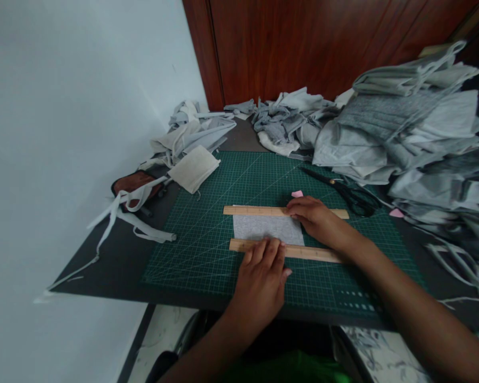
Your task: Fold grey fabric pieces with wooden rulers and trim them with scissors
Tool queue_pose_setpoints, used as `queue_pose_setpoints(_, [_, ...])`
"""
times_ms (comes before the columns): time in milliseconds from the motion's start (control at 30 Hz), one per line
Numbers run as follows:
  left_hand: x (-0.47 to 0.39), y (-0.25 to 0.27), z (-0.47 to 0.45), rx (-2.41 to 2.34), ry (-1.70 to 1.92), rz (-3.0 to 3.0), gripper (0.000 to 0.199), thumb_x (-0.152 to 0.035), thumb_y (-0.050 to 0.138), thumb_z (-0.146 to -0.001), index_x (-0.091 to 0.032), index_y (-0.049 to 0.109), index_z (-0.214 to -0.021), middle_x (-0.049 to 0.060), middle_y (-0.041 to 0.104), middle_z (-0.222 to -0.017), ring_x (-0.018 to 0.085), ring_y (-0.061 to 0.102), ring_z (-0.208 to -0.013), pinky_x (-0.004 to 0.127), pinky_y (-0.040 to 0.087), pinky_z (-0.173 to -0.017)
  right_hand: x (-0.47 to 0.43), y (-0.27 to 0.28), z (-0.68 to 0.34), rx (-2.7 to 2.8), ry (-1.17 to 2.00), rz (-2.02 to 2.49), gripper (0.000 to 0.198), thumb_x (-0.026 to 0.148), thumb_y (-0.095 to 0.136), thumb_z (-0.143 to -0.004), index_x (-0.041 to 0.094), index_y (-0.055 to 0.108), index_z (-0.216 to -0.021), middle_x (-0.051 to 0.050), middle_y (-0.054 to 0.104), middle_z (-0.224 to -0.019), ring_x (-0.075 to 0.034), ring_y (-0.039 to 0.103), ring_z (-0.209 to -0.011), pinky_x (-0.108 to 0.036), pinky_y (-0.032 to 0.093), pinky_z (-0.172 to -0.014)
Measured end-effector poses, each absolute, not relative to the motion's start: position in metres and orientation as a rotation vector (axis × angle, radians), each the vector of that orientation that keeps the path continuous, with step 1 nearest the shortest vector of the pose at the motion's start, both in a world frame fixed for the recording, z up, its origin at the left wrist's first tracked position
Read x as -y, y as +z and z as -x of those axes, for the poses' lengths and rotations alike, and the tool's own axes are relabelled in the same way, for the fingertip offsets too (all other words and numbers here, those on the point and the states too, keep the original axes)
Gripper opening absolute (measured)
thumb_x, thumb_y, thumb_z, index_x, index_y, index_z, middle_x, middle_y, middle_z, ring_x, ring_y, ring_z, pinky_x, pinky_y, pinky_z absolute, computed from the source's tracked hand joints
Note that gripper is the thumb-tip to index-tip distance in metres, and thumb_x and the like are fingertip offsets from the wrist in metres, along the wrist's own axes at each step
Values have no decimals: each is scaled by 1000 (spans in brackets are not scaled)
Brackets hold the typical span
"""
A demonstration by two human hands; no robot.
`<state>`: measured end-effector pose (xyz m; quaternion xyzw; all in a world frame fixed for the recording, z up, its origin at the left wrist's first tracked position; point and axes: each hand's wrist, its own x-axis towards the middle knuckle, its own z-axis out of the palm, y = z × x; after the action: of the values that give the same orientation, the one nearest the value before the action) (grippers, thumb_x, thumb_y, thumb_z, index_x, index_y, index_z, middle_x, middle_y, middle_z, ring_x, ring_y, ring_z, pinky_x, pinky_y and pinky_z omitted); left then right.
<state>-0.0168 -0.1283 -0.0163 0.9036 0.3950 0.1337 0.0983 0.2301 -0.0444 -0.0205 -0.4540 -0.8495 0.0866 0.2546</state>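
Beneath both grips spreads the dark desk [112,282], most of its middle covered by a green cutting mat [199,266]. Beyond the right grip [313,215] and off to its right rises the big pile of grey cloth [391,122]; a smaller heap [283,119] lies straight ahead of the grips, and another heap [199,130] sits ahead and to the left. Well to the left of the left grip [262,271] is a brown pouch [133,183] with pale strips lying over it. Directly between the two grips, flat on the mat, lies a grey cloth piece [263,227]. Two wooden rulers lie across its far and near edges: the left grip rests spread flat on the near ruler [315,253], while the right grip, fingers bent and close together, touches the far ruler [255,210]; whether it pinches anything, I cannot tell. Black scissors [353,197] lie just beyond the right grip, to its right. Smallest, a pink chip [297,194] sits just past the right grip's fingertips.
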Motion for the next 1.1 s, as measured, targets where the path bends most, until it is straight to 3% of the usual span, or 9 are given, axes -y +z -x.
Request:
queue_pose_setpoints(667, [130,-22,19,-1190,411,-2694,49,-38,40,-109,-14,48,-151,8,49,-158,30,41,-146,49,36,-121,47,-17,-227,2320,199,1258,42,-1,49,-91,21,77,-113,-12,76,-114,-26,69,-107,-44,54,-95])
queue_pose_setpoints(900, [130,-22,20,-1179,412,-2687,49,-39,41,-109,-15,48,-151,7,50,-157,29,41,-148,50,37,-121,54,-24,-224,2315,8,1508,42,3,52,-93,22,78,-120,-19,69,-128,-34,65,-120,-51,55,-97])
queue_pose_setpoints(1000, [130,-20,21,-1185,403,-2668,50,-39,42,-108,-17,45,-153,8,43,-163,30,32,-153,50,37,-122,56,-20,-223,2363,70,1556,47,1,49,-94,23,76,-126,-18,68,-128,-32,66,-118,-47,56,-97])
queue_pose_setpoints(1100, [131,-19,23,-1211,416,-2661,54,-40,48,-105,-20,43,-155,9,30,-169,34,16,-159,58,28,-125,57,-16,-223,2398,104,1573,52,-1,48,-93,25,74,-131,-17,67,-128,-31,66,-118,-45,56,-98])
